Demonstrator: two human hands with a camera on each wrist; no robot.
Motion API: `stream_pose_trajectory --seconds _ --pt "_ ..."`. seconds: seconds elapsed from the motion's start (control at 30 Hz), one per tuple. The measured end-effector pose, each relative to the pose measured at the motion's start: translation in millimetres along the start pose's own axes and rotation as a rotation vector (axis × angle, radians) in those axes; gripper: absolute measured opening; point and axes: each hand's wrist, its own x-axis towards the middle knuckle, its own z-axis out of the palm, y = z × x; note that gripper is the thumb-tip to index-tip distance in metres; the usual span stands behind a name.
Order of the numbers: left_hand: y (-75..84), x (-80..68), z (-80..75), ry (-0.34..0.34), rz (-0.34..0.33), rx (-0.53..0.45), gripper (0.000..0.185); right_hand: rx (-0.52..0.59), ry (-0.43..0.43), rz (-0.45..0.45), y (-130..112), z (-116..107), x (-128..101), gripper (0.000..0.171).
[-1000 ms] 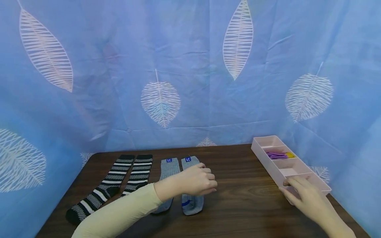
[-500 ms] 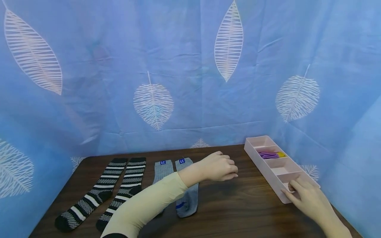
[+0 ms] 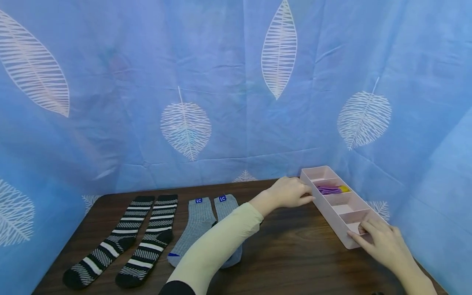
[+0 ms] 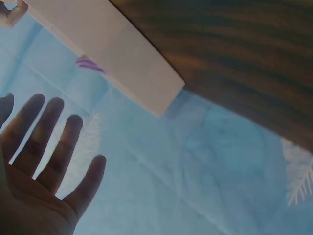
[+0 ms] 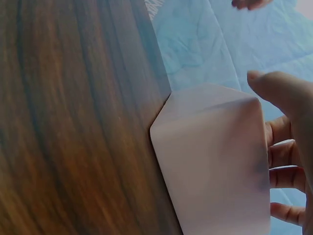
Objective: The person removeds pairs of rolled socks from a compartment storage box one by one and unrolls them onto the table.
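Pink divided tray (image 3: 333, 205) sits at the table's right edge, long axis running from far-left to near-right. Right hand (image 3: 380, 241) grips its near end, fingers curled over the rim. Left hand (image 3: 289, 192) touches the far end's side wall, fingers loosely extended (nothing pinched). Hands bracket both ends.

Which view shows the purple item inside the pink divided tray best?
The head view: the purple item lies in the pink tray's second compartment from the far end. The left wrist view shows only a faint purple smear through the wall; the right wrist view shows none.
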Motion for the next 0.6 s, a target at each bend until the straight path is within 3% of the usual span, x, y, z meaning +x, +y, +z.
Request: stream_pose_trajectory --seconds 0.3,0.6 --pt "11.6 47.7 24.4 -0.084 -0.264 -0.04 0.026 0.012 -0.043 0.072 1 -3 1 0.042" --pt "17.7 85.9 46.8 -0.119 -0.422 0.011 0.024 0.014 -0.083 0.115 0 -1 -2 0.043"
